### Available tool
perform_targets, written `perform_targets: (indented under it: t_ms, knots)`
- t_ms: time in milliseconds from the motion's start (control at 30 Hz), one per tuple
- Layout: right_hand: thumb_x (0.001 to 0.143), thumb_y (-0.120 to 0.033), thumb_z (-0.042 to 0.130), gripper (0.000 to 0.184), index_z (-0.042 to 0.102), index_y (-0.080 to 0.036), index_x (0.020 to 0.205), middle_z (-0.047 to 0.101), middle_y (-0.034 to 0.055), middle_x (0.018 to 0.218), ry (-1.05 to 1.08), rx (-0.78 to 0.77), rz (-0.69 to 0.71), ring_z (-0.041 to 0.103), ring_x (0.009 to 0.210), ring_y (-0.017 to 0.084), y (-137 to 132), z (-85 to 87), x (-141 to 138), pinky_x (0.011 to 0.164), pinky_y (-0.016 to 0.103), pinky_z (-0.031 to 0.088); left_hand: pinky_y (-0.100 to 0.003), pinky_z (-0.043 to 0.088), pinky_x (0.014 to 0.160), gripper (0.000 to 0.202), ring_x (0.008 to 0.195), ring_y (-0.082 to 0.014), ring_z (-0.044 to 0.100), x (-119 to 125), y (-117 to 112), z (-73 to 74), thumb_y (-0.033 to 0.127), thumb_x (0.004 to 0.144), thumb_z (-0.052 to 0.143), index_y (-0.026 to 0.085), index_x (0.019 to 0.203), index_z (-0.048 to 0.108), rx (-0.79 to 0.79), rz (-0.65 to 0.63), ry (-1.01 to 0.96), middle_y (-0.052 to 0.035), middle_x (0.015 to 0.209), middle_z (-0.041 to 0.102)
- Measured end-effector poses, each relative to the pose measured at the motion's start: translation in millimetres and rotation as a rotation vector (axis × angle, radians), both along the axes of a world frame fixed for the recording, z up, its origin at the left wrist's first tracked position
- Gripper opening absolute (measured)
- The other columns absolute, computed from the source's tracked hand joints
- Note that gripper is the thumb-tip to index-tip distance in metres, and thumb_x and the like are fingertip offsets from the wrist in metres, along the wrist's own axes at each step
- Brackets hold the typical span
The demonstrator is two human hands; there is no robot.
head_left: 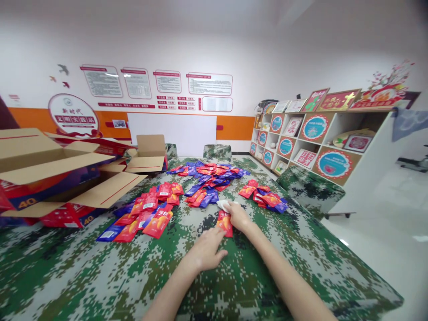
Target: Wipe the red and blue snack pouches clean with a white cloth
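Observation:
A red sachet (224, 221) lies on the camouflage tablecloth (234, 276) in front of me. My left hand (207, 250) rests on the cloth with its fingers touching the sachet's near edge. My right hand (236, 215) is closed on the sachet's far end and also holds a white cloth or wipe (223, 205). Piles of red and blue sachets (147, 214) spread to the left, with another pile (209, 176) further back and a smaller one (265, 197) to the right.
Open cardboard boxes (50, 178) stand at the left of the table, one smaller box (150, 154) further back. A shelf unit (321, 142) with round signs and pictures stands to the right. Chairs covered in camouflage cloth (217, 150) line the far edge.

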State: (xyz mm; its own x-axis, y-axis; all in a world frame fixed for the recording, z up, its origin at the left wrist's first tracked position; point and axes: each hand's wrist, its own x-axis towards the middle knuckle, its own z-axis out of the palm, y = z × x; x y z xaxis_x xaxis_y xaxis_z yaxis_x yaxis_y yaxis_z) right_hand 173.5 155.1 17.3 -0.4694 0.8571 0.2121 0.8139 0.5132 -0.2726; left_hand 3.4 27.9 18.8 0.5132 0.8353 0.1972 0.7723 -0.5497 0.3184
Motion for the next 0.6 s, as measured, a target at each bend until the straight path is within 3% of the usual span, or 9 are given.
perform_targets:
  t_ms: [100, 200, 267, 367, 467, 533, 600]
  knots:
    - [0.072, -0.002, 0.039, 0.059, 0.051, -0.02, 0.127, 0.048, 0.008, 0.133, 0.116, 0.083, -0.04, 0.045, 0.12, 0.02, -9, -3.9, 24, 0.1, 0.033, 0.034, -0.041, 0.033, 0.099, 0.059, 0.116, -0.0292, 0.043, 14, 18, 4.0, 0.047, 0.073, 0.062, 0.018, 0.121, 0.044, 0.04, 0.109, -0.015, -0.0118, 0.125, 0.047]
    - [0.067, 0.0, 0.037, 0.064, 0.052, -0.02, 0.127, 0.049, 0.0068, 0.133, 0.185, 0.125, -0.058, 0.045, 0.12, 0.02, -19, -11.8, 47, 0.102, 0.034, 0.035, -0.043, 0.034, 0.097, 0.075, 0.116, -0.0336, 0.041, 31, 35, -0.2, 0.056, 0.062, 0.069, 0.015, 0.12, 0.044, 0.086, 0.211, -0.005, -0.015, 0.124, 0.045]
    - [0.065, 0.001, 0.036, 0.066, 0.053, -0.02, 0.126, 0.05, 0.0065, 0.132, 0.229, 0.16, -0.056, 0.046, 0.12, 0.019, -24, -18.9, 57, 0.103, 0.034, 0.035, -0.044, 0.034, 0.097, 0.076, 0.113, -0.034, 0.042, 38, 41, -3.5, 0.057, 0.061, 0.069, 0.015, 0.119, 0.045, 0.106, 0.251, 0.005, -0.0152, 0.121, 0.047]
    - [0.064, 0.001, 0.035, 0.068, 0.053, -0.02, 0.126, 0.05, 0.0052, 0.132, 0.279, 0.203, -0.056, 0.046, 0.12, 0.017, -25, -28.6, 64, 0.104, 0.033, 0.034, -0.043, 0.036, 0.094, 0.06, 0.106, -0.0314, 0.048, 41, 43, -1.9, 0.047, 0.07, 0.064, 0.016, 0.118, 0.045, 0.135, 0.259, 0.009, -0.0135, 0.114, 0.052]
    - [0.063, 0.001, 0.035, 0.067, 0.054, -0.018, 0.124, 0.052, 0.006, 0.13, 0.263, 0.195, -0.084, 0.047, 0.119, 0.017, -22, -32.1, 64, 0.105, 0.033, 0.034, -0.038, 0.04, 0.09, 0.047, 0.099, -0.0264, 0.054, 34, 43, 7.3, 0.027, 0.08, 0.051, 0.018, 0.125, 0.04, 0.124, 0.229, -0.037, -0.0108, 0.107, 0.057]
    - [0.063, 0.001, 0.035, 0.067, 0.055, -0.017, 0.124, 0.052, 0.0072, 0.129, 0.242, 0.177, -0.1, 0.047, 0.119, 0.017, -22, -30.7, 63, 0.104, 0.033, 0.034, -0.034, 0.041, 0.088, 0.049, 0.097, -0.0234, 0.057, 25, 46, 12.2, 0.016, 0.081, 0.045, 0.02, 0.129, 0.038, 0.076, 0.238, -0.123, -0.0091, 0.106, 0.06]
    - [0.063, 0.001, 0.035, 0.066, 0.055, -0.016, 0.124, 0.051, 0.0078, 0.13, 0.225, 0.165, -0.105, 0.047, 0.12, 0.017, -23, -28.0, 62, 0.104, 0.032, 0.034, -0.032, 0.042, 0.088, 0.045, 0.098, -0.0217, 0.057, 16, 51, 12.3, 0.011, 0.08, 0.044, 0.021, 0.125, 0.045, 0.026, 0.274, -0.251, -0.0076, 0.106, 0.062]
